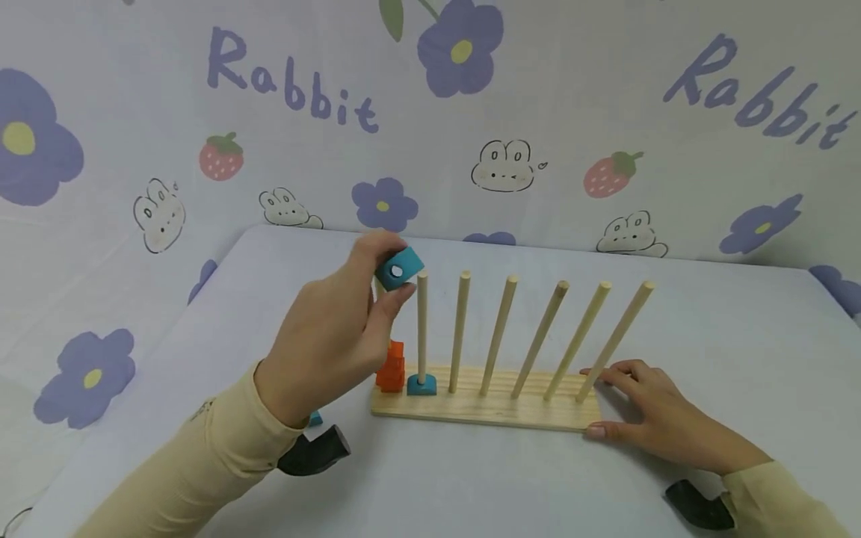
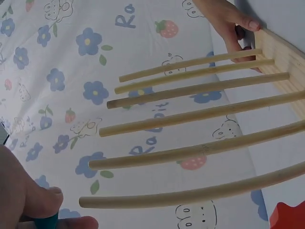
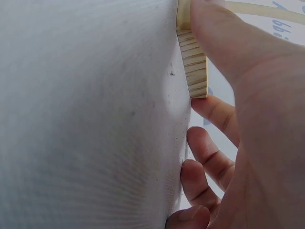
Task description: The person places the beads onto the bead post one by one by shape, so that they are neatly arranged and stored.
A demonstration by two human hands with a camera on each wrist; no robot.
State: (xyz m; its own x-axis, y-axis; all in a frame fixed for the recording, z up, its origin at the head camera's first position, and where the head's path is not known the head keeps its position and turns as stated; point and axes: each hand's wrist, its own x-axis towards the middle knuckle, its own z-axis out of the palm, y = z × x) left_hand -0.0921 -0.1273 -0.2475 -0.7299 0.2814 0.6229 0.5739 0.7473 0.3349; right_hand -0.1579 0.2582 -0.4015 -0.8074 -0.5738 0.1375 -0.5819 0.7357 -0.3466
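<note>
L hand [image 1: 329, 329] pinches w/ fingers a drilled blue block [image 1: 408, 264] near top of 2nd peg [image 1: 422, 329] from L; R hand's [image 1: 652, 411] fingers grip wooden pegboard's [image 1: 484, 418] end. Prob. threading step — better to align hole w/ peg tip, then lower slowly, board kept steady.

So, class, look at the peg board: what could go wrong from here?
First, the blue block in the left hand has its hole turned toward the head camera, so it might catch on the tip of the nearby peg if lowered untilted. Second, the right hand grips only the right end of the wooden base, so a push at the left could swivel it. Third, the left sleeve might nudge the blue piece beside it.
</note>
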